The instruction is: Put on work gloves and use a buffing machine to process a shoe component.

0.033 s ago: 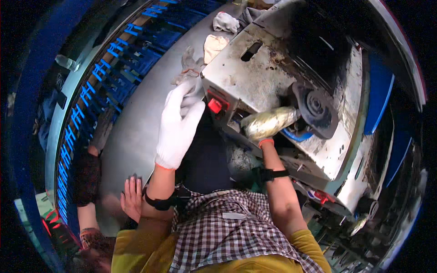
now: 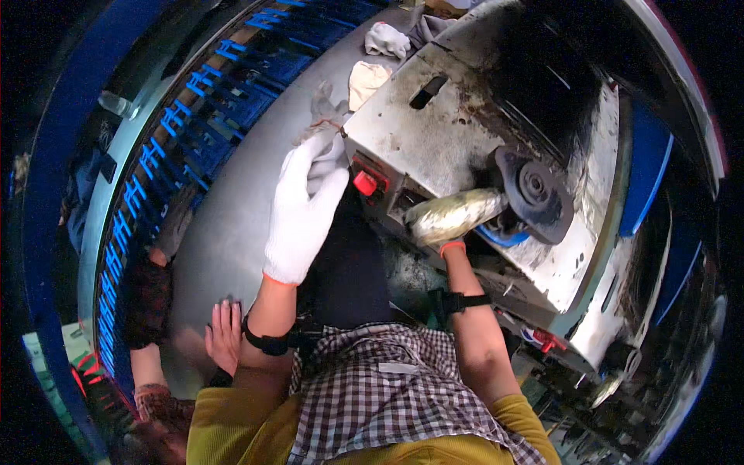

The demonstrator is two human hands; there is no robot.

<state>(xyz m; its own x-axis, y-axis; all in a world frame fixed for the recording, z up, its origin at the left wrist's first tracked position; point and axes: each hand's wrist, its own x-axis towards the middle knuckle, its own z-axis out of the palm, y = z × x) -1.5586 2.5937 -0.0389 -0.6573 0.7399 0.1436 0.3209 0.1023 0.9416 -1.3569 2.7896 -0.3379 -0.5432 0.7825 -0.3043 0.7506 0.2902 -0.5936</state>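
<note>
My left hand (image 2: 304, 213) wears a white knit glove with an orange cuff. It is raised beside the near left corner of a worn metal machine (image 2: 403, 116). Its thumb stands apart from the bent fingers, and nothing shows between them. An orange cuff rings the wrist of my right hand (image 2: 451, 246), mostly hidden under a shiny, pale gold, rounded long piece (image 2: 453, 217). I cannot see what the fingers do there. The far end of that piece meets a dark, ridged round part (image 2: 535, 182) on the machine's top. Close to my left hand is a red switch (image 2: 364, 183).
A grey table (image 2: 240, 209) bears a white glove (image 2: 387, 40), a cream cloth (image 2: 368, 84) and a grey glove (image 2: 324, 108). Another person's bare hand (image 2: 225, 337) rests by my left elbow; a grey-gloved hand (image 2: 174, 225) lies farther left. Blue slats (image 2: 151, 159) line the table's far side.
The pale gold piece and my right hand have shifted slightly down and left. My left hand stays nearly in place.
</note>
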